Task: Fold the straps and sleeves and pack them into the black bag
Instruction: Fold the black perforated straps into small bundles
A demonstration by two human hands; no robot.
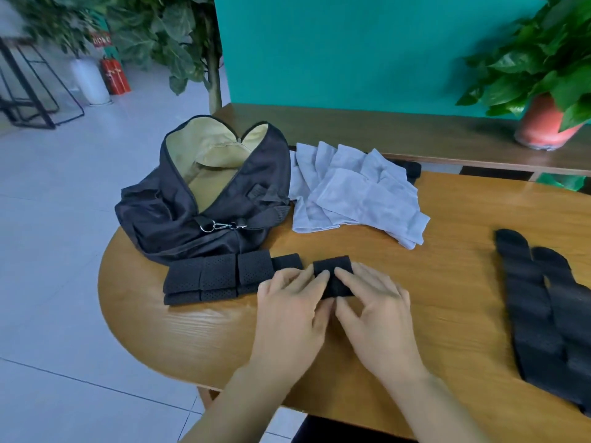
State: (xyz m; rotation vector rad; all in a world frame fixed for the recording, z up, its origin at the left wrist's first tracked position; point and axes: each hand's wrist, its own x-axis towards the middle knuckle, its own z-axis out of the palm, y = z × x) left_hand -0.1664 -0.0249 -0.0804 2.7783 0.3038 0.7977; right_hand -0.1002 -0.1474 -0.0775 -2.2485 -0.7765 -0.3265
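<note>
Left hand, right hand: fingers near straight, not gripping, pressing flat on strap; thumbs at its near edge. Strap lies mid-table. Just left: folded row, close before bag, unzipped, tan lining showing. Beyond: grey sleeves piled beside bag. Far right: loose straps, well apart

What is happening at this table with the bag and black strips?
A person is folding a black strap, pressing it on the wooden table with the left hand and right hand. Folded straps lie beside the open black bag. Grey sleeves and long black straps wait farther off.
</note>
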